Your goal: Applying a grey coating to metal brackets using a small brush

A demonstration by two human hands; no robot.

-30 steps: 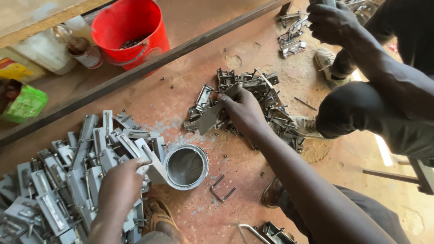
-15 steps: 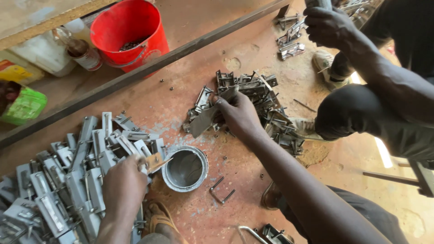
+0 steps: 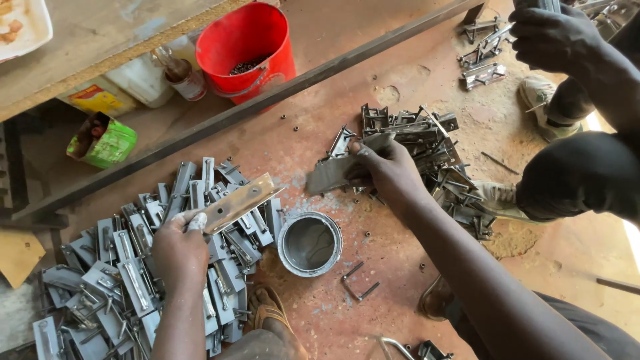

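Two hands busy: my left hand (image 3: 179, 248) pinches a flat metal plate (image 3: 238, 203) clear of the pile; right hand (image 3: 390, 175) grips, probably, a bracket (image 3: 333, 175).

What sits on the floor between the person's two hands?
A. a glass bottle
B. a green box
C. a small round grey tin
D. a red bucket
C: the round grey tin stands open on the floor between the left hand, which holds a flat metal plate, and the right hand.

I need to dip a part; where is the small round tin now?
In the head view, the round tin stands on the floor at centre, between the left hand and right hand.
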